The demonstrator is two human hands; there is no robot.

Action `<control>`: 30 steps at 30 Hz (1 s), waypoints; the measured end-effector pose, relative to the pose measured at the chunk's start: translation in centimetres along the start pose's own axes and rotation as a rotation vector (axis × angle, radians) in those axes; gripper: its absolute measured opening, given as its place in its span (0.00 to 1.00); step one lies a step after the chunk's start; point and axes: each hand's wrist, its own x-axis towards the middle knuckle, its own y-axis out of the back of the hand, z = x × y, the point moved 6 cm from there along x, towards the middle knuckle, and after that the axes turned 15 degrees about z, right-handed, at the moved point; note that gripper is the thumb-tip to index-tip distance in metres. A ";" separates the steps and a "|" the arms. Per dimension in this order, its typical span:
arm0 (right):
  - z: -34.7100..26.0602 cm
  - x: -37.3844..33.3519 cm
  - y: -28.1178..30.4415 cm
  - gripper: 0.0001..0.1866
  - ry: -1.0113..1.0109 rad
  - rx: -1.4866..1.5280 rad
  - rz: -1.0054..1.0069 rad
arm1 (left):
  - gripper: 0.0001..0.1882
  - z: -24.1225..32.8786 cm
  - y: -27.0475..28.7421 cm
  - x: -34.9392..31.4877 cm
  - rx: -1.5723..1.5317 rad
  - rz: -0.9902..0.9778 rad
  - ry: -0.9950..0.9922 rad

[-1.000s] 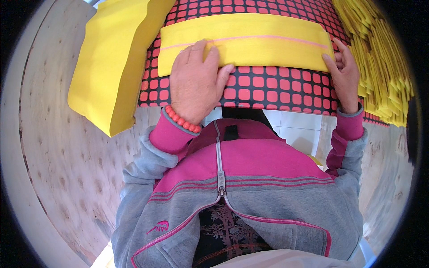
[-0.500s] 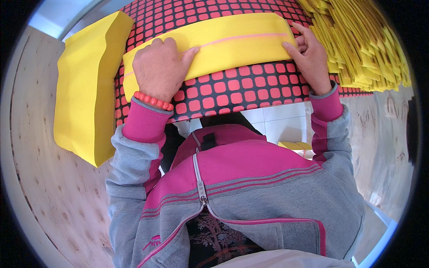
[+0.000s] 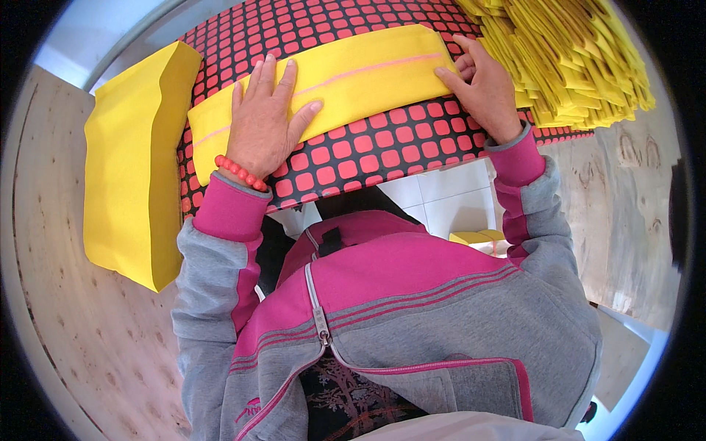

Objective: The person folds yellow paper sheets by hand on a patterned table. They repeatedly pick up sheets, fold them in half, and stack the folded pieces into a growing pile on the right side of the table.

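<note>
A long folded yellow cloth (image 3: 368, 62), felt-like with a pink line along its length, lies across the table in front of me. My left hand (image 3: 263, 121) rests flat on its left part, fingers spread and palm down. At its right end is my right hand (image 3: 482, 84), half curled, with the thumb touching the edge of the cloth and the forefinger apart from it. Its other fingers bend in beside that edge, and their tips are partly hidden.
The table wears a red-and-black checked cover (image 3: 353, 158). A larger folded yellow piece (image 3: 132, 169) hangs over the left edge beside a wooden board (image 3: 88, 323). A thick stack of yellow folded pieces (image 3: 566, 66) fills the far right. Small yellow items (image 3: 476, 237) sit lower down, beyond my jacket.
My left hand has gone from bent fingers to lying flat and spread on the cloth. The right hand stays at the right end. The whole view has shifted slightly.
</note>
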 end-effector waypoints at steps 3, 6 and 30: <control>-3.5 0.9 0.2 0.29 0.275 -0.005 0.159 | 0.41 -0.1 -0.1 0.0 0.011 0.007 0.001; -7.9 0.9 -2.2 0.25 0.434 0.155 0.193 | 0.40 0.0 -0.2 0.0 0.022 0.003 0.018; 1.0 2.0 -5.2 0.25 0.358 -0.390 -0.070 | 0.35 -8.7 2.5 -4.1 0.310 -0.115 0.273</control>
